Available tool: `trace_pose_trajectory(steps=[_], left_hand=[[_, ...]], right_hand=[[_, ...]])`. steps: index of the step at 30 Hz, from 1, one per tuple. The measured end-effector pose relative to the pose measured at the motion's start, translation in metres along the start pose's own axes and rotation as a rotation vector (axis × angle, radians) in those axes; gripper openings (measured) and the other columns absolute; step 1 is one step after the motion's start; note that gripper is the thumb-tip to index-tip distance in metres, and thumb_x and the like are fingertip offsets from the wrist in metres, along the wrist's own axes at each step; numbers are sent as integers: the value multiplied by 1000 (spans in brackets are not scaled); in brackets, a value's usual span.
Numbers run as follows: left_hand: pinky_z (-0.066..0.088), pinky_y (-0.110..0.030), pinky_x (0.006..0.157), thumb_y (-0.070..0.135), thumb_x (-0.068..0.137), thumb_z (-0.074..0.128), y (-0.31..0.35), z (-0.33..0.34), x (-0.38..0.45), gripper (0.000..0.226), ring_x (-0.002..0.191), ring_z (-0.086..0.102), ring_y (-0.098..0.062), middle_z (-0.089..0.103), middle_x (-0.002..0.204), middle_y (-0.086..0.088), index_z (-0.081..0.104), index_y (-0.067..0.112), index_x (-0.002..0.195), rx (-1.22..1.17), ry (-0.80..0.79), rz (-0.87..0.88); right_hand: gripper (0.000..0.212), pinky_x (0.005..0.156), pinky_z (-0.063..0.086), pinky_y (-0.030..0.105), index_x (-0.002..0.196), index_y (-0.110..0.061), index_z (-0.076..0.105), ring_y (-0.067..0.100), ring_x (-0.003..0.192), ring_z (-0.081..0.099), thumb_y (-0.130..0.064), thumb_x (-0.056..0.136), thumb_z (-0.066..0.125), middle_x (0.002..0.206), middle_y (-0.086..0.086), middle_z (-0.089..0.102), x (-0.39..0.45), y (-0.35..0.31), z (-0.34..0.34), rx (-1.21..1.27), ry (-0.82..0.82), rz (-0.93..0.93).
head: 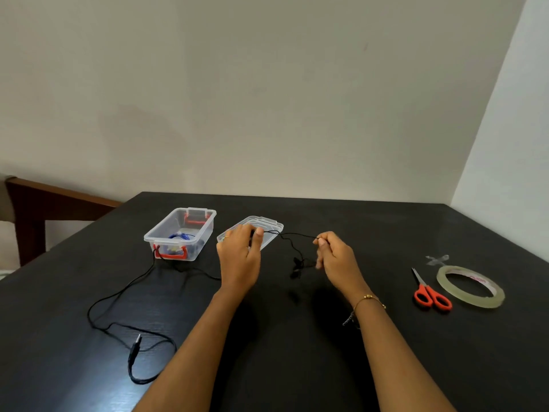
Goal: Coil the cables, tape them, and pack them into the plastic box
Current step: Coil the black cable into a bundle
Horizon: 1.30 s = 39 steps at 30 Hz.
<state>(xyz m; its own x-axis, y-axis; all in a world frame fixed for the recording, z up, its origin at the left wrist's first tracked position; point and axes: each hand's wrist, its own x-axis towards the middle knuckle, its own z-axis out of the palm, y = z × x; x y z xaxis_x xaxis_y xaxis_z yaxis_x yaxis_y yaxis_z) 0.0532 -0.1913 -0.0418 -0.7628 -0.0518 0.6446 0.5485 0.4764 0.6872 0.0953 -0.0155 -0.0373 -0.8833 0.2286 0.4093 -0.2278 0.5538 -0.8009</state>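
here the left hand (239,253) and right hand (332,253) pinch a black cable (292,234) stretched sideways.

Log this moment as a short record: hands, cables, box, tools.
left hand: pinches thin black cable
right hand: pinches the same cable, strand stretched between the hands
second black cable: loose on table, uncoiled
plastic box: open, blue coil inside
lid: beside the box
scissors: right side, next to tape roll
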Motion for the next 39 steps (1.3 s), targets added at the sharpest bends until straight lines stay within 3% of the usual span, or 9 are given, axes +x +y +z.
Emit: trace_pose_trajectory(steps=[4, 9, 12, 17, 21, 25, 29, 33, 39], left_hand=[[42, -46, 77, 34, 91, 38, 1, -2, 6, 25, 68, 42, -10, 44, 66, 14, 47, 20, 73, -142, 76, -12], [35, -17, 61, 33, 90, 38, 15, -1, 2, 22, 65, 43, -4, 44, 64, 13, 41, 36, 68, -226, -4, 69], [35, -19, 60, 32, 91, 38, 15, -2, 2, 23, 65, 43, -7, 45, 64, 12, 42, 36, 69, -276, 29, 50], [35, -28, 61, 42, 91, 36, 7, 1, 1, 25, 63, 43, -5, 44, 62, 14, 41, 37, 67, -233, 44, 78], [40, -39, 64, 45, 89, 32, 7, 7, -2, 26, 63, 44, -4, 44, 62, 14, 41, 35, 66, -279, 44, 80], [39, -38, 62, 44, 89, 31, 10, 6, -2, 27, 64, 43, -5, 43, 62, 12, 40, 33, 66, -312, 47, 109], [40, -38, 60, 42, 90, 34, 10, 3, 0, 25, 62, 42, -11, 45, 63, 13, 40, 35, 67, -299, 84, 91], [45, -51, 71, 34, 92, 37, 1, 3, 2, 26, 61, 42, -10, 43, 61, 13, 39, 35, 65, -205, 136, -3], [48, -60, 78, 27, 96, 43, -13, 2, 9, 31, 66, 49, -17, 46, 62, 12, 40, 36, 67, -153, 181, -102]], right_hand=[[11, 51, 47, 17, 87, -13, 62, 7, 54, 49, -19, 92, 53, 65, -6, 53, -1, 1, -8, -25, 69, -52], [23, 66, 43, 27, 105, -11, 68, 13, 76, 47, -20, 94, 50, 82, 2, 52, 4, 17, -6, -255, 201, -105], [18, 66, 38, 33, 102, -15, 70, 21, 83, 43, -13, 88, 59, 88, 8, 54, 2, 28, -5, -597, 295, -123], [8, 49, 24, 15, 95, -5, 60, 15, 64, 39, -10, 90, 57, 84, 8, 45, 2, 21, -11, -471, 527, 38], [25, 51, 30, 9, 114, 1, 60, 10, 61, 44, -3, 95, 44, 101, 16, 53, 7, 25, -4, -463, 449, -6], [47, 98, 29, 14, 141, -6, 34, 20, 130, 41, 3, 95, 34, 140, 13, 45, 13, 18, 10, -154, 139, 63], [63, 95, 36, 23, 147, -23, 15, 15, 109, 57, 2, 91, 33, 108, 3, 66, 7, 8, 18, 134, -235, 215], [43, 78, 51, 26, 128, -12, 43, 17, 73, 63, 2, 87, 37, 69, 6, 60, 5, 6, 9, 222, -278, 243], [26, 86, 47, 28, 107, -13, 61, 15, 82, 61, -24, 96, 40, 80, 4, 61, 1, -1, -11, 366, -514, 286]])
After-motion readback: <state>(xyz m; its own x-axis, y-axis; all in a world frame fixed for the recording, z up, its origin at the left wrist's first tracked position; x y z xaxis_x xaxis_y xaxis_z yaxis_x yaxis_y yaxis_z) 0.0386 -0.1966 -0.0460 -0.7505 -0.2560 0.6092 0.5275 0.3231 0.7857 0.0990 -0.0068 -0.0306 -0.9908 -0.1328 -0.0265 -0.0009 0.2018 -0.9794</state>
